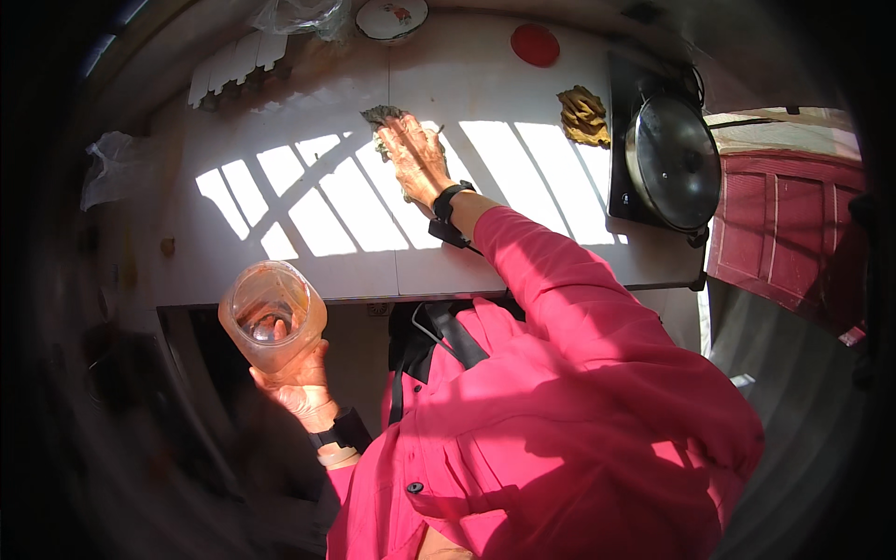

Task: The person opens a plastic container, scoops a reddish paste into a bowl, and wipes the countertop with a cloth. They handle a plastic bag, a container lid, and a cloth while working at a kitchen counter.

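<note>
My left hand [304,385] holds up a see-through plastic jar [255,353] from below, in front of the counter's near edge. The jar's mouth is uncovered, and reddish residue clings to its inner wall. Out on the sunlit white countertop [462,98], my right hand [418,164] lies palm down on a crumpled grey-green cloth [380,114]. Its fingers press the cloth flat, hiding most of it, with a crumpled part showing past the fingertips. Barred shadows fall across the surface around this hand.
At the right, a lidded pan [675,161] sits on a black cooktop [619,192], beside a crumpled brown cloth [584,116]. Along the back are a red disc-shaped lid [535,45], an enamel dish [391,19] and a plastic bag [301,15]. Another bag [112,168] lies left.
</note>
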Available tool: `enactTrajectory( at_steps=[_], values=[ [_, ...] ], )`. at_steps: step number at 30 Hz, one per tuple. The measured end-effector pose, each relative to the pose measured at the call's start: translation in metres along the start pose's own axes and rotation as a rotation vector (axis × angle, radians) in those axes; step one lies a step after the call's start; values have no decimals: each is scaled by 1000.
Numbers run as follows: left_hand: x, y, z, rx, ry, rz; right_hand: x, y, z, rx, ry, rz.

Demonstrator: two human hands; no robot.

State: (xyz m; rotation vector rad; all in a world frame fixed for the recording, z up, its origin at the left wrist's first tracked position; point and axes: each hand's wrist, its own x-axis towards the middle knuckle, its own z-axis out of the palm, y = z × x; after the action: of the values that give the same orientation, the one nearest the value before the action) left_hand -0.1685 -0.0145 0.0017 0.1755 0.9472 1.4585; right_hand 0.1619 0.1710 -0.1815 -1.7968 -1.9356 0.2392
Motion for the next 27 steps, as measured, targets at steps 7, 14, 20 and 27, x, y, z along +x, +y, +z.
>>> enactTrajectory(
  at_steps=[7, 14, 20, 27],
  values=[
    [-6, -1, -6, -28, -45, -14, -69, -47, -28, 610, -131, -30],
    [11, 10, -48, -108, -52, -108, -264, 58, -132, 198, 23, 612],
    [24, 35, -83, -27, -69, -76, -269, 28, -56, -382, 4, 702],
    [18, 91, -137, 49, -39, -33, -139, -151, 54, -297, 32, 321]
  ],
)
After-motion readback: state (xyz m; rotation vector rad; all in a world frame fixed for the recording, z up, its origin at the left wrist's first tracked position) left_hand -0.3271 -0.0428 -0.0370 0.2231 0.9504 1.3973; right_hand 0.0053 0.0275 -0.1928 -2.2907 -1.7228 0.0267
